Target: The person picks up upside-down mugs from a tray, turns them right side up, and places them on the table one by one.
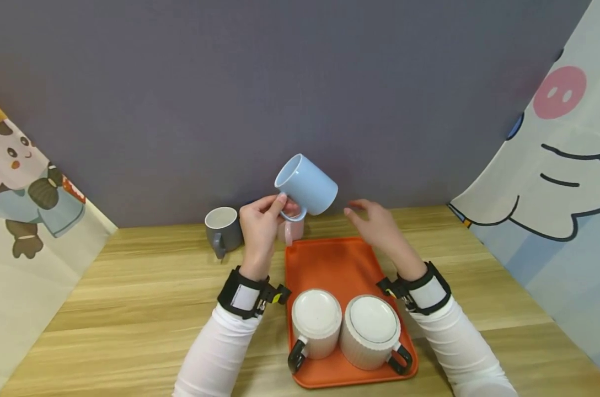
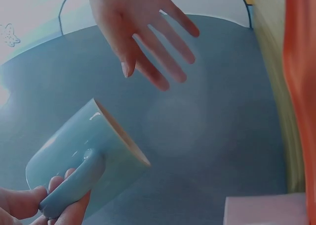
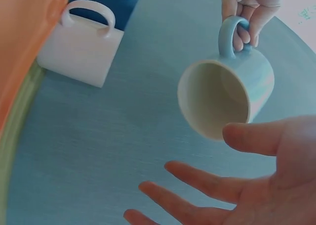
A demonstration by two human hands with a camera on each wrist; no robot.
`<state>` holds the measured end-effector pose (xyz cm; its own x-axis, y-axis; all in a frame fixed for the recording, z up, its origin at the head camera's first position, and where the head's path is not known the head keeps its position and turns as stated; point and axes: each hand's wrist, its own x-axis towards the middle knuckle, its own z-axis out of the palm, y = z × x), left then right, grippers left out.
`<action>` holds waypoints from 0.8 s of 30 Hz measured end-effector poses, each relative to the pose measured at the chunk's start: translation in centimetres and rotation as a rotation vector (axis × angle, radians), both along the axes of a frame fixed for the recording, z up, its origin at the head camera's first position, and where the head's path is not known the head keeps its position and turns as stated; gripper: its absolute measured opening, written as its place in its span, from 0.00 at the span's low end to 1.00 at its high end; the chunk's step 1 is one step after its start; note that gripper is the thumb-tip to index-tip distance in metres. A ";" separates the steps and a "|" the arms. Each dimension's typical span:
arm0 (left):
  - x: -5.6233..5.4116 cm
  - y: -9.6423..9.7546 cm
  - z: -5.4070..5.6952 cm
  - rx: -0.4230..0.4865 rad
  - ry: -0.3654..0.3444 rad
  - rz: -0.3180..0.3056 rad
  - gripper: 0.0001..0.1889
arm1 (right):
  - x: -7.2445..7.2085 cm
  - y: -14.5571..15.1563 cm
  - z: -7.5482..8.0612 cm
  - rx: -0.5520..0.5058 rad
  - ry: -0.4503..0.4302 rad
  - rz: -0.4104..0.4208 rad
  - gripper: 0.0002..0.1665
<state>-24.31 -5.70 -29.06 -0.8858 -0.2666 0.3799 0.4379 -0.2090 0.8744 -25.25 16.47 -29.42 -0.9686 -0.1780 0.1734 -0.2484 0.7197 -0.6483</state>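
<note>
- Pale blue, the mug (image 1: 310, 184) is held in the air above the back of the desk (image 1: 141, 298), beyond the far end of the orange tray (image 1: 330, 264) and close to the pink cup (image 1: 298, 228).
- It is grasped by the handle in the fingers of the left hand (image 1: 261, 226); by this hold, it seems, most of its round body is left uncovered.
- The right hand (image 1: 378, 223) is held just apart from the mug, its fingers released and spread, with nothing grasped; they are probably opened so wide to suit the mug's girth.
- The mug is tilted, its mouth turned up and leftward in the head view, its base pointed toward the right hand.
- One white cup (image 1: 317, 317) and a second white cup (image 1: 368, 333) are set upside down on the tray's near end, their black handles turned outward, likely so that the ribbed bodies can be stood close together.
- The grey cup (image 1: 223, 227) is stood upright beside the left hand, its handle turned nearward, perhaps for easy reach.
- The mug's wall is smooth, glossy and straight-sided; a whitish inside is shown, and the looped handle is matched in blue.
</note>
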 end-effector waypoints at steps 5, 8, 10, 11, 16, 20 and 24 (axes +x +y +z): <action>-0.1 0.5 0.4 0.058 -0.010 -0.013 0.10 | 0.3 0.0 0.5 -0.009 0.008 0.004 0.30; -0.1 0.9 0.6 0.102 0.006 -0.031 0.10 | 0.5 -0.2 0.8 -0.016 0.018 0.003 0.30; -0.1 1.1 0.7 0.128 0.010 -0.043 0.10 | 0.6 -0.3 1.0 -0.021 0.023 0.002 0.31; -0.1 1.1 0.8 0.136 0.008 -0.044 0.11 | 0.7 -0.4 1.2 -0.022 0.025 0.004 0.31; -0.1 1.5 1.1 0.159 -0.010 -0.043 0.11 | 0.9 -0.9 1.5 -0.036 0.019 0.018 0.32; 0.0 1.8 1.3 0.161 -0.020 -0.035 0.11 | 0.9 -1.3 1.7 -0.045 0.026 0.029 0.32; 0.1 2.2 1.4 0.164 -0.020 -0.024 0.11 | 1.2 -1.6 2.0 -0.057 0.036 0.041 0.32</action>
